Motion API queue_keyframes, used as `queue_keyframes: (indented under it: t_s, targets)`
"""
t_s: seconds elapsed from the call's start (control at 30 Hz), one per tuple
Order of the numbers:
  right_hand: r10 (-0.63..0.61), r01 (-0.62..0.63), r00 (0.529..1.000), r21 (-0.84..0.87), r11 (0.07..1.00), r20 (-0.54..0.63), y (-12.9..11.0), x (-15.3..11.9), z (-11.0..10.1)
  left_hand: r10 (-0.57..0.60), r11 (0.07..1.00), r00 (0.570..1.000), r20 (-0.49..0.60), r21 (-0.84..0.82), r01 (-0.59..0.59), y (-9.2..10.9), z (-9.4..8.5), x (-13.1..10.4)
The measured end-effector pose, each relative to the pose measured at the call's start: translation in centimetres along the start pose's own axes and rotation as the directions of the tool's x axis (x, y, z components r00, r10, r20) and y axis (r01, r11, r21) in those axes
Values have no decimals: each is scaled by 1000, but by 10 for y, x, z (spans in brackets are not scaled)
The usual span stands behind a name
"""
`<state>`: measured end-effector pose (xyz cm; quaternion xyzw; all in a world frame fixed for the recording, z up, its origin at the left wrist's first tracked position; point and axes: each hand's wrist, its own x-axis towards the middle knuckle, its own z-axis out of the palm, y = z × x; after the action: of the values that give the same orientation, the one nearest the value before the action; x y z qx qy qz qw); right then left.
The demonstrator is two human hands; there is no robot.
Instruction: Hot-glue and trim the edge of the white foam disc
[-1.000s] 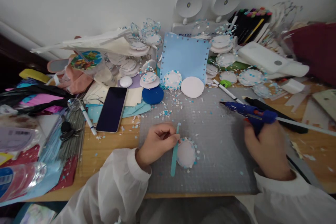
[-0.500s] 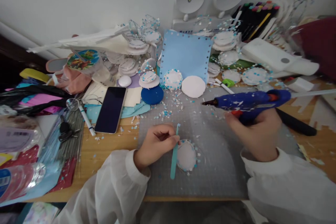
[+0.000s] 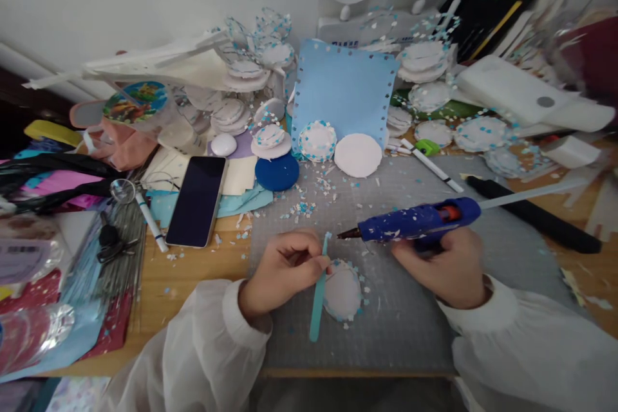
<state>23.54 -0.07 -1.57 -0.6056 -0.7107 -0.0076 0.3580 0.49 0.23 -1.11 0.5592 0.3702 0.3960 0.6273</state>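
My left hand [image 3: 290, 270] is closed in a pinch around teal tweezers [image 3: 317, 309], with a tiny pale blue piece at their upper tip. Right of the fingers, a round white disc [image 3: 342, 291] edged with small blue and white bits lies on the grey cutting mat [image 3: 386, 341]; whether the fingertips touch it I cannot tell. A blue hot glue gun [image 3: 408, 222] is gripped in my right hand [image 3: 447, 264]. Its dark nozzle points left, a short way from the tweezers' tip, and a clear glue stick [image 3: 531, 193] extends from its back.
Loose bits [image 3: 304, 206] are scattered on the mat. Behind stand a blue square card [image 3: 345, 87], a white oval disc [image 3: 358, 156] and a dark blue round pad [image 3: 277, 172]. A phone [image 3: 197, 201] and keys [image 3: 112, 241] lie left; a black stick-like object [image 3: 535, 215] lies right.
My right hand has brought the glue gun left and down, so its nozzle is now close to the tweezers' tip. My left hand keeps its pinch. The view has shifted slightly.
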Motion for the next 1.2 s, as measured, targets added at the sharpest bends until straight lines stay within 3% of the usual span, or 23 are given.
queue_keyframes:
  t_s: [0.33, 1.2]
  targets:
    - [-11, 11, 999, 5, 1000, 50, -3, 1, 0, 3, 1000, 1000, 8, 13, -3, 0, -1, 0]
    - [3, -3, 999, 18, 1000, 42, 3, -3, 4, 30, 999, 999, 18, -16, -30, -1, -1, 0]
